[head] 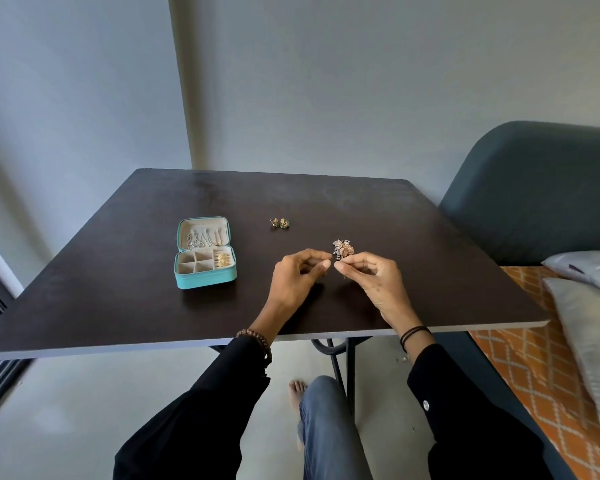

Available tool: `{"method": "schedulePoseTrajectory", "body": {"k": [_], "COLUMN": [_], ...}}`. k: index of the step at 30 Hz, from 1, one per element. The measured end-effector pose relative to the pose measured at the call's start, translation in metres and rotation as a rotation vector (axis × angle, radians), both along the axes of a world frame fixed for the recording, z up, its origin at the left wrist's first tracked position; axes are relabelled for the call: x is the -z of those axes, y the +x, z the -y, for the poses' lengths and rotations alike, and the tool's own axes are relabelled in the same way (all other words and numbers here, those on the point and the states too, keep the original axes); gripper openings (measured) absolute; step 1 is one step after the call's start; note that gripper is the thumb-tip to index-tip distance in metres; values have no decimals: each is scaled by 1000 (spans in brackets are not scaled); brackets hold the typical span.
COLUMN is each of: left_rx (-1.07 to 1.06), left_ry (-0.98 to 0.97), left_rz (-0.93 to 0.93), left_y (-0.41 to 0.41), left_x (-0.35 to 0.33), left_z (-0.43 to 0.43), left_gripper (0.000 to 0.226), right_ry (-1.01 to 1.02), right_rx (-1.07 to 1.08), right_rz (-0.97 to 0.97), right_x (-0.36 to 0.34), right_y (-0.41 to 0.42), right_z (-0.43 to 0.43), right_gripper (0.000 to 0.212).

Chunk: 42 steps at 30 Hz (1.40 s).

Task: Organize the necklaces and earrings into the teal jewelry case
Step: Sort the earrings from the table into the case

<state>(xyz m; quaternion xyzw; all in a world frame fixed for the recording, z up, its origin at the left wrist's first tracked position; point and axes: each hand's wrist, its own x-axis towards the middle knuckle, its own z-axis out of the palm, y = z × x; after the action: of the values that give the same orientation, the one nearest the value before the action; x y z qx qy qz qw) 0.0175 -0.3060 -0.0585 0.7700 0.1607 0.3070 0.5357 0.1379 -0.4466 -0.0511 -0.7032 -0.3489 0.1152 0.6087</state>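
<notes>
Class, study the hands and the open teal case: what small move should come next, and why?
Probably carry the rose-gold earrings, pinched in the right hand, leftward to the teal jewelry case. It lies open, some tray compartments look free beside the gold earrings already stored, and the left hand is close enough to help seat them.

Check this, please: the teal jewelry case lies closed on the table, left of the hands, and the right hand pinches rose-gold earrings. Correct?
The teal jewelry case is open, not closed: the head view shows its lid up. The rest holds: it lies on the table, and the right hand pinches the rose-gold earrings.
</notes>
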Motion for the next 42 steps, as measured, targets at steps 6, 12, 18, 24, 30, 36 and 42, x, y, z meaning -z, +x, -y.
{"method": "schedulePoseTrajectory", "body": {"k": [6, 12, 18, 24, 30, 36, 42], "left_rx": [-29, -44, -136, -382, -572, -666, -665], "left_ry": [-221, -465, -460, -165, -44, 19, 68], "left_rz": [82, 54, 74, 20, -96, -237, -309], "left_y": [-14, -14, -14, -4, 19, 28, 37], "left_x": [4, -11, -4, 5, 3, -2, -4], "left_z": [-9, -9, -16, -18, -29, -57, -77], "left_gripper": [16, 35, 19, 22, 17, 18, 20], "right_ry": [21, -52, -67, -107, -134, -159, -169], "right_rx": [-83, -6, -35, 16, 137, 163, 160], "right_rz": [-78, -118, -111, 135, 285, 333, 324], "right_x": [-2, -9, -5, 12, 16, 15, 14], "right_y": [-18, -25, -23, -17, -8, -1, 7], "right_z": [1, -7, -21, -56, -95, -135, -161], "right_gripper": [19, 36, 23, 21, 15, 13, 9]}}
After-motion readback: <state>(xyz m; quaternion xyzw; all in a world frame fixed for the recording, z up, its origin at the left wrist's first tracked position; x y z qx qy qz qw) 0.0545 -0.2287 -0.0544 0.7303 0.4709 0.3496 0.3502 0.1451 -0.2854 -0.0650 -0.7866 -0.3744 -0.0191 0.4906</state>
